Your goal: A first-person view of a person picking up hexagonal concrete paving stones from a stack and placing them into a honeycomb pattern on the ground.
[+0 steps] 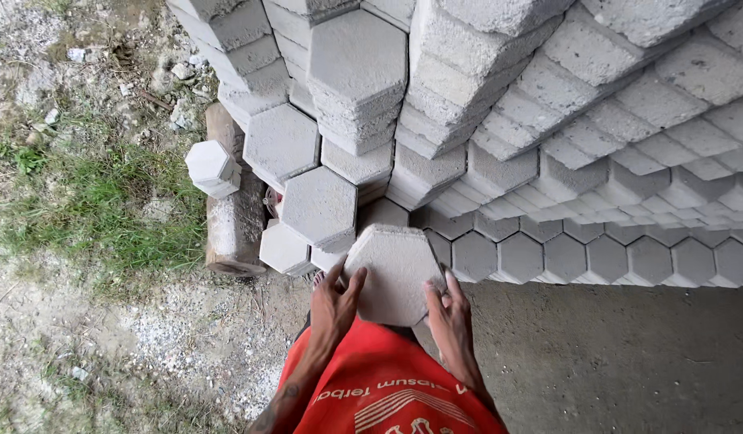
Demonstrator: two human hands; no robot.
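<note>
I hold a grey hexagonal concrete paver [394, 272] flat in front of my red shirt. My left hand [335, 301] grips its left edge, with the fingers up on the top face. Along its right edge, my right hand [449, 315] supports the block. The paver sits just in front of a tall stack of hexagonal pavers [500, 145], beside the lower stepped blocks [319, 205] at the stack's left end.
A low row of pavers [604, 259] runs to the right along a concrete slab [612, 354]. A wooden log [233, 217] lies left of the stack with a pale paver [212, 167] on it. Grass and gravel [82, 241] cover the ground at left.
</note>
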